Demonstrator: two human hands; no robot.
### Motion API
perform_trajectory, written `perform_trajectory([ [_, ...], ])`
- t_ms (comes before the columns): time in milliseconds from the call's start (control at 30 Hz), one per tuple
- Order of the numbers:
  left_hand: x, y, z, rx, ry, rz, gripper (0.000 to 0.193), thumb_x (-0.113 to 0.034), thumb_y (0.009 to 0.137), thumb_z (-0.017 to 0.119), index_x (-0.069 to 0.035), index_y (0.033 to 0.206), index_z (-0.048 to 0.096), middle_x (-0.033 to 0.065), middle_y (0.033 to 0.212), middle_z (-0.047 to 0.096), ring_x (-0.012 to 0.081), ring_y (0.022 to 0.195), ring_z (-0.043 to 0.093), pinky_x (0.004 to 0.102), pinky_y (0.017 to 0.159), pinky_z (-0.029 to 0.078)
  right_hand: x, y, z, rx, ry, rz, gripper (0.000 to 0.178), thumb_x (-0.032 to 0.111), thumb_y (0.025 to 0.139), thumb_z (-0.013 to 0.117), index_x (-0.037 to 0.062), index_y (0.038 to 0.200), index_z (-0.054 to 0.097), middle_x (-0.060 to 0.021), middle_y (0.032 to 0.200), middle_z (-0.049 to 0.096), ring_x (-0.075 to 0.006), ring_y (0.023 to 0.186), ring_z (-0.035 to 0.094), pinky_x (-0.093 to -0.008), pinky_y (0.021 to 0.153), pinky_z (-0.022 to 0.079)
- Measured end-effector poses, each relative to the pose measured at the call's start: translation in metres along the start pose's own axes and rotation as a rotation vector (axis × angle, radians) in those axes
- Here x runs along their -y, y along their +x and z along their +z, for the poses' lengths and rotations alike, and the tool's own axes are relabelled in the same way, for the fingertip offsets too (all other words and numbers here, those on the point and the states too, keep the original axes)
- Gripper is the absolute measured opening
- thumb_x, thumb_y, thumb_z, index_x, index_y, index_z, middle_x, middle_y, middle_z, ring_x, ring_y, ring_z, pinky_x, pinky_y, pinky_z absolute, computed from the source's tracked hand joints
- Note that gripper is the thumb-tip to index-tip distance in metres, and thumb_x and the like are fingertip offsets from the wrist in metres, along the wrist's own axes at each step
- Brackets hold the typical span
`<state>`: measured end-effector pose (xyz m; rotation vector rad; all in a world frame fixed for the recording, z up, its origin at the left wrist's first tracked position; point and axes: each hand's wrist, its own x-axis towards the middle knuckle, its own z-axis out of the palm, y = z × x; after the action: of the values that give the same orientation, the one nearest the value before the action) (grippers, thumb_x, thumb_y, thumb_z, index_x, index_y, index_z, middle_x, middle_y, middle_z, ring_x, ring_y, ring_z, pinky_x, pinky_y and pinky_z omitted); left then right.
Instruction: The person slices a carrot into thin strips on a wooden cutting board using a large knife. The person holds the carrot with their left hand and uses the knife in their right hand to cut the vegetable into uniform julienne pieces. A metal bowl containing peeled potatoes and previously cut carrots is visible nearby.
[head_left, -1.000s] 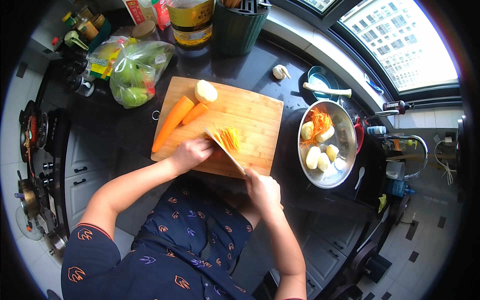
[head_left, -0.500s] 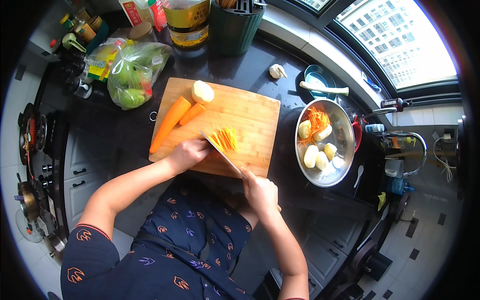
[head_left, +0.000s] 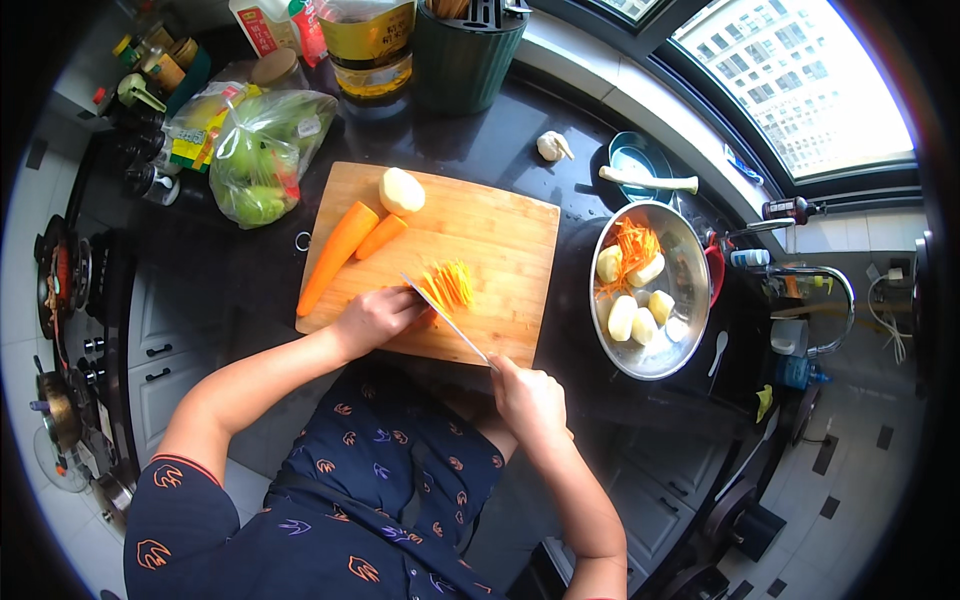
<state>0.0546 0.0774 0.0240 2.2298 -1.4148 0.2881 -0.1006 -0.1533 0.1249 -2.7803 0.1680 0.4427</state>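
My right hand is closed round the handle of a kitchen knife, whose blade slants across the near part of a wooden cutting board. My left hand presses curled fingers down against the blade's left side; a bit of orange carrot shows by the fingertips, the rest hidden under them. Thin carrot shreds lie in a heap just right of the blade. A long peeled carrot, a shorter carrot piece and a peeled potato rest on the board's left side.
To the right stands a steel bowl holding peeled potatoes and carrot shreds. Behind it sits a small dish with a white-handled peeler-like tool across it. Garlic lies at the back, a bag of green vegetables at the far left.
The view has shifted slightly, so the board and bowl sit a little lower. My right hand and the knife handle have moved a little right and nearer me. My left hand stays on the carrot.
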Motion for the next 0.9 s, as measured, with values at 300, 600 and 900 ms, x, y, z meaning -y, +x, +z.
perform_trajectory([
  [300,0.003,-0.008,0.007,0.029,0.040,0.026,0.017,-0.014,0.084,0.072,-0.009,0.099,0.075,0.0047,0.097,0.073,0.0201,0.089,0.072,0.0310,0.074,0.061,0.005,0.018,0.028,-0.061,0.105,0.031,0.019,0.021,0.099,0.060,0.0143,0.114,0.071,-0.0211,0.070,0.069,-0.0403,0.065,0.070,-0.0504,0.061,0.057],
  [600,0.001,-0.006,0.010,-0.079,0.037,0.048,0.016,-0.017,0.084,0.074,-0.009,0.098,0.075,0.0045,0.096,0.072,0.0205,0.089,0.071,0.0319,0.070,0.059,0.003,0.000,0.004,-0.008,0.092,0.053,0.019,0.024,0.098,0.063,0.0148,0.112,0.072,-0.0199,0.068,0.067,-0.0405,0.064,0.069,-0.0495,0.060,0.056],
  [900,0.000,-0.004,0.003,-0.033,0.069,0.044,0.011,-0.016,0.081,0.074,-0.010,0.091,0.075,0.0047,0.089,0.070,0.0205,0.085,0.070,0.0316,0.069,0.059,0.017,0.025,0.029,-0.021,0.088,0.073,0.019,0.021,0.097,0.062,0.0146,0.112,0.071,-0.0215,0.073,0.070,-0.0415,0.069,0.070,-0.0517,0.064,0.057],
])
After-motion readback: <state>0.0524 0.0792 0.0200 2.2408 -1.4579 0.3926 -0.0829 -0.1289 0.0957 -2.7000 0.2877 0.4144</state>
